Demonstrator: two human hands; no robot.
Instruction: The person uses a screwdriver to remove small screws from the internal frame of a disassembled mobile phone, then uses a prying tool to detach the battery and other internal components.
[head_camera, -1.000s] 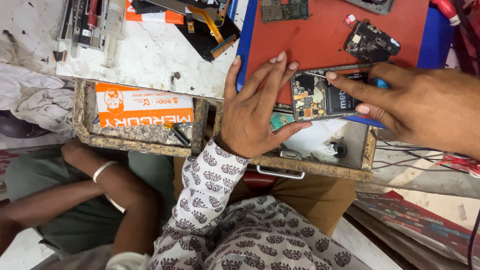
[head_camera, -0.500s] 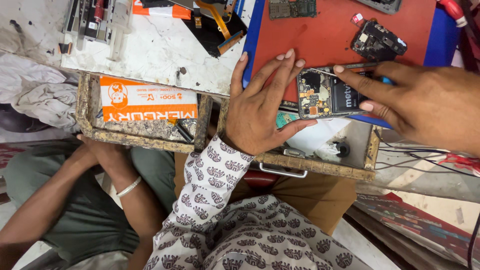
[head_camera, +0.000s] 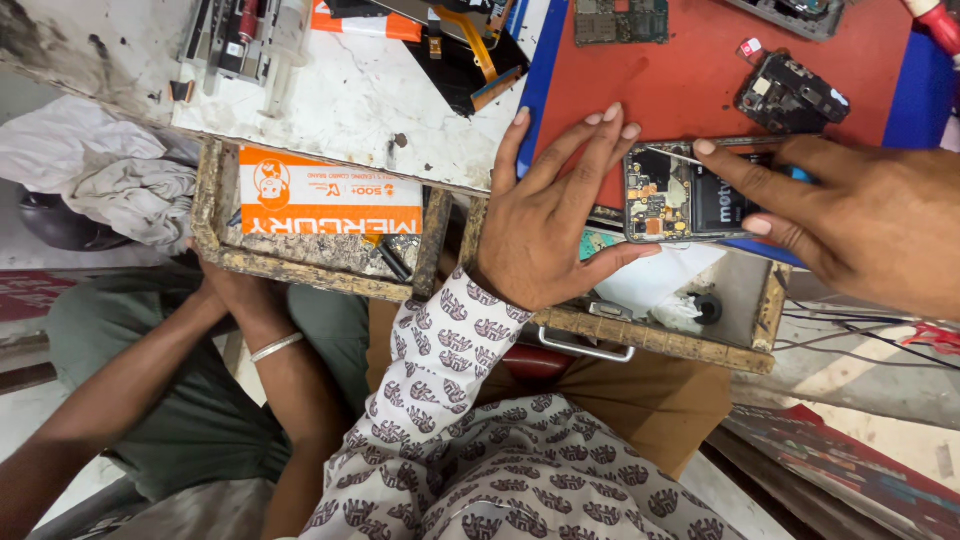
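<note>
White worktop fills the far left, stained, edge running left to right. On it, far right: red mat over a blue mat.

Two open wooden drawers hang under the near edge. Left drawer holds an orange box. Right drawer holds white paper and a small black round part, metal pull on its near face.

Another person sits near left, green clothing, forearm with a pale bangle reaching up to the left drawer's near edge. Grey cloth bunched at far left.

Left hand: patterned sleeve, palm down, fingers spread and mostly straight, resting on the red mat's near-left corner. Thumb runs along the near edge of the opened phone; fingertips sit just left of its far-left corner. Bracing it rather than closed round it.

Right hand: comes in from the right, fingers partly curled over the phone's right half, index extended along the far edge, pinching a thin metal tool whose tip is at the board's far-left area. Blue bit shows behind the fingers; can't tell what it is.

Phone lies back off, board exposed, straddling the mat's near edge above the right drawer, between both hands.

Smaller: black phone part on red mat, far of the right hand. Green circuit board at far edge. Tools and orange flex cable far centre.
</note>
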